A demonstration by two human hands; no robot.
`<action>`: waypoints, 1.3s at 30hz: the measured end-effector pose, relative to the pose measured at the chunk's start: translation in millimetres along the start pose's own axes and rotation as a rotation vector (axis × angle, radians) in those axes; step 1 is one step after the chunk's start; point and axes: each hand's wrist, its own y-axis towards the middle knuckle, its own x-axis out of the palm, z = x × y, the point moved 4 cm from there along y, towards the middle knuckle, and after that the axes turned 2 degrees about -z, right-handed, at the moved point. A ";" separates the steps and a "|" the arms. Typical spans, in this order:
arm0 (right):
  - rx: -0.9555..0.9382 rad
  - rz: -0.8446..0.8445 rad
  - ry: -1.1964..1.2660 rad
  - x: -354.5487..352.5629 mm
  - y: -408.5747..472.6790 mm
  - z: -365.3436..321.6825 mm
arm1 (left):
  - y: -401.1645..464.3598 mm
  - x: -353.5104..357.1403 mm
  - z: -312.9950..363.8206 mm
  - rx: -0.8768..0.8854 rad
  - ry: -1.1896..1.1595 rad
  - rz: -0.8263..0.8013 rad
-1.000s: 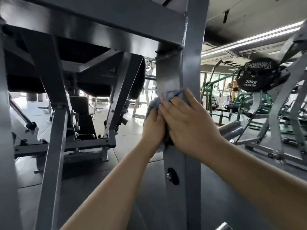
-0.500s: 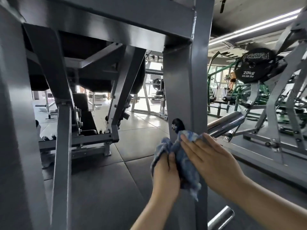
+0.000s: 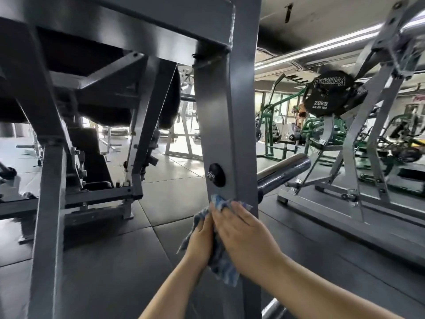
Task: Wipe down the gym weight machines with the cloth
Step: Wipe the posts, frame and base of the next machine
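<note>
Grey steel upright point(image 3: 226, 125) of the weight machine: long axis running vertical, standing from the floor point(image 3: 174, 194) to a slanting crossbeam point(image 3: 119, 26) overhead; a black bolt cap point(image 3: 216, 174) is sitting on its near face just above the hands; open floor is lying to its left as far as the angled frame legs point(image 3: 49, 203), and to its right a chrome bar point(image 3: 281, 172) is jutting out from behind its edge; beyond that, a rack is carrying a black 20 kg plate point(image 3: 328, 96).

Blue-and-white cloth point(image 3: 220, 256): bunched against the upright's near face below the bolt cap, hanging lengthwise down the post, its lower end dangling free.

Left hand point(image 3: 200, 240): fingers curling round the cloth's left side, gripping it.

Right hand point(image 3: 243, 236): fingers lying straight and together, pressing the cloth flat against the upright.
</note>
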 end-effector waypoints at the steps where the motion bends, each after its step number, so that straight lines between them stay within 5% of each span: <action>1: 0.040 0.001 0.013 -1.0 -3.3 1.3 | -5.1 -0.6 -1.9 0.029 -0.050 0.066; 5: 0.084 0.001 0.066 -8.3 -33.6 14.7 | -39.6 11.7 2.8 0.218 0.013 0.211; 9: 0.088 0.064 0.085 5.8 -51.4 9.6 | -40.7 16.3 -10.8 0.416 0.423 0.230; 15: 0.102 0.104 0.037 27.2 -46.3 -3.3 | -31.6 9.7 -19.6 0.408 0.344 0.250; 21: -0.089 -0.021 -0.081 53.5 -75.0 -37.6 | -52.4 26.1 -90.4 0.055 0.264 0.085; 27: -0.030 0.055 0.043 27.5 -64.0 -9.2 | -39.4 30.8 -57.8 0.156 -0.091 0.135; 31: 0.007 0.079 0.047 34.5 -52.3 -8.1 | -18.5 28.5 -60.7 0.051 -0.240 0.097; 35: -0.154 -0.114 -0.140 82.8 -67.0 -57.2 | -21.5 24.2 -127.3 -0.222 0.004 0.007; 39: -0.131 -0.221 0.012 86.5 -99.0 -67.9 | -48.2 34.4 -150.7 -0.285 -0.221 0.027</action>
